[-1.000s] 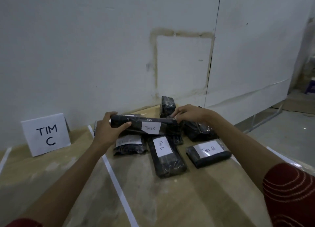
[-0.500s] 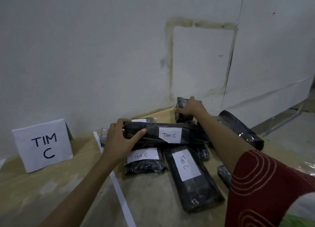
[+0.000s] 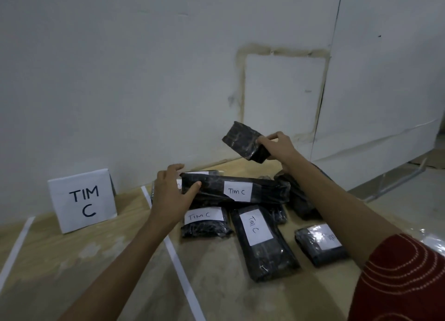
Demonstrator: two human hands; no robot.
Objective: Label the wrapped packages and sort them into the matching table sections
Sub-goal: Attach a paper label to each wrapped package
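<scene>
My right hand (image 3: 279, 147) grips a small black wrapped package (image 3: 243, 141) and holds it tilted in the air near the wall. My left hand (image 3: 172, 195) clasps the left end of a long black package (image 3: 265, 190) with a white "TIM C" label, which lies on top of the pile. Under and in front of it lie two more "TIM C" packages, a short one (image 3: 206, 223) and a long one (image 3: 261, 242). Another labelled package (image 3: 319, 245) lies at the right, partly hidden by my right forearm.
A white folded sign (image 3: 83, 200) reading "TIM C" stands on the wooden table (image 3: 84, 260) by the wall. White tape strips (image 3: 179, 265) divide the table into sections. Another black package (image 3: 298, 200) lies behind my right arm. The table's right edge drops to the floor.
My right hand has lifted the small black package from the back of the pile up into the air. My left hand has stayed on the long package's left end.
</scene>
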